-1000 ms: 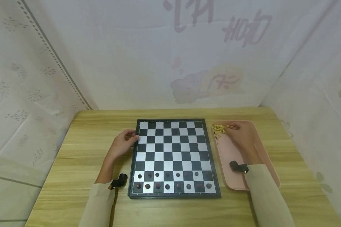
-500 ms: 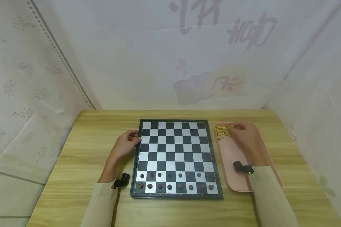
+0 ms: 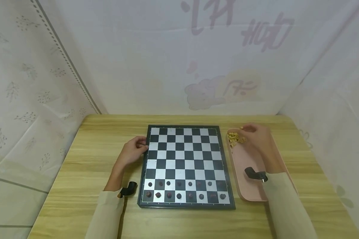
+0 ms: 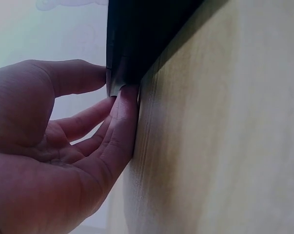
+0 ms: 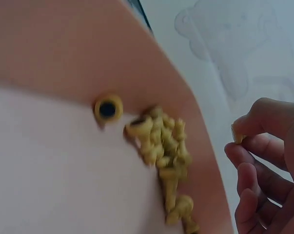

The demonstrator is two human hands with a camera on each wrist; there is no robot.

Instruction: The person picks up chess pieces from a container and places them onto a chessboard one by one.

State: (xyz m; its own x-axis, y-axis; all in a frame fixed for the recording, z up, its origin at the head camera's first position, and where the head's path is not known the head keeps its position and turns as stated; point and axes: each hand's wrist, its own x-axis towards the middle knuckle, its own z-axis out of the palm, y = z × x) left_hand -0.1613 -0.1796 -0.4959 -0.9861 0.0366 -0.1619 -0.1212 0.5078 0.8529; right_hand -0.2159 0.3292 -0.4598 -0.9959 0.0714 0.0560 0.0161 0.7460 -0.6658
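Note:
A black-and-white chessboard [image 3: 179, 155] lies on the table, with dark chess pieces [image 3: 179, 196] standing in its two near rows. My left hand [image 3: 132, 151] holds the board's left edge, thumb on the upper rim and fingers against the side near the tabletop, as the left wrist view shows. Over the far end of a pink tray [image 3: 246, 181], my right hand [image 3: 255, 136] pinches a small yellow chess piece [image 5: 239, 135] between thumb and forefinger; most of the piece is hidden by the fingertips. Several more yellow chess pieces [image 5: 159, 141] lie heaped in the tray's far left corner.
The wooden table [image 3: 107, 129] carries the board in the middle and the tray to its right. Patterned white cloth [image 3: 137, 66] hangs behind the table and on both sides. Each wrist wears a small black camera [image 3: 128, 189].
My right hand has lifted from the heap of yellow pieces with one of them. My left hand stays at the board's edge. The head view has shifted slightly.

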